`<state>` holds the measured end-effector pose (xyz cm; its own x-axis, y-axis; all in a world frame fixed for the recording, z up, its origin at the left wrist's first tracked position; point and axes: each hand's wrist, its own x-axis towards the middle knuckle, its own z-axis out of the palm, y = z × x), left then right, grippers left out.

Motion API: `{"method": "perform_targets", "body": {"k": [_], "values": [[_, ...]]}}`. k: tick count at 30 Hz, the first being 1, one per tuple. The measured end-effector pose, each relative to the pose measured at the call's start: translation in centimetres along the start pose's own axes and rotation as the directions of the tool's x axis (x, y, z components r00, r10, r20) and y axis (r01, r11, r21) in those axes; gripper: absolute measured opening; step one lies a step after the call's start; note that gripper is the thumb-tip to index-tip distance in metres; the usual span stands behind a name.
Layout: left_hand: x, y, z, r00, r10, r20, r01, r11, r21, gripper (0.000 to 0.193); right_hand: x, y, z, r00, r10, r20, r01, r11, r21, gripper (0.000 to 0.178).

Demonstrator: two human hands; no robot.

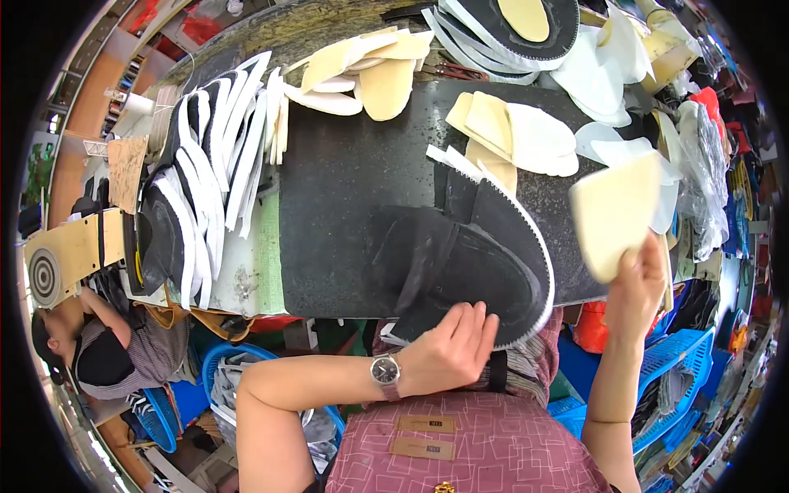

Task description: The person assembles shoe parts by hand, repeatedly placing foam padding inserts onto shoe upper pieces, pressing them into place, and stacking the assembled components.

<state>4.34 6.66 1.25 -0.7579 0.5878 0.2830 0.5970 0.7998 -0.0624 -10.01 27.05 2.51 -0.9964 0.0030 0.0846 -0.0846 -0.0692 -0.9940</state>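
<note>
A black shoe upper (493, 263) with a white toothed edge lies on the dark table mat (345, 189), its curved end toward me. My left hand (452, 349) is closed at the near edge of this upper, fingers pressed together over the rim; the thumb is hidden. Off to the right, my right hand (641, 275) pinches a cream rounded pad (618, 215) by its lower end, raised above the table and slightly blurred. Between them and farther back sits a small pile of cream and white pads (534, 140).
Black uppers with white edging (205, 164) stand stacked at the left. More cream pads (386, 82) lie at the back, near more black pieces (551, 25). Translucent sheets (592, 82) lie back right. Blue baskets (678, 370) flank me below table height. Another person (123, 345) is at far left.
</note>
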Motion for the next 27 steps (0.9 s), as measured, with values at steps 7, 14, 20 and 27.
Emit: {"method": "perform_targets", "body": {"k": [7,14,20,27], "values": [[-1.2,-4.5,-0.6,0.789,-0.603,0.117,0.419,0.388,-0.821,0.059,-4.5,1.3,-0.7,0.803,0.437,0.406,-0.426,0.896,-0.124,0.022],[-1.0,-4.4,0.6,0.701,-0.702,0.128,0.527,0.389,-0.756,0.053,-5.6,1.3,2.5,0.819,0.446,0.361,-0.312,0.874,-0.371,0.031],[-0.5,-4.8,0.5,0.675,-0.728,0.119,0.602,0.450,-0.660,0.044,-5.8,1.8,3.5,0.873,0.368,0.321,-0.170,0.846,-0.506,0.038],[-0.4,-4.4,1.5,0.866,-0.500,-0.008,0.468,0.816,-0.339,0.041,-5.1,1.6,4.6,0.881,0.381,0.282,-0.153,0.791,-0.592,0.031]]}}
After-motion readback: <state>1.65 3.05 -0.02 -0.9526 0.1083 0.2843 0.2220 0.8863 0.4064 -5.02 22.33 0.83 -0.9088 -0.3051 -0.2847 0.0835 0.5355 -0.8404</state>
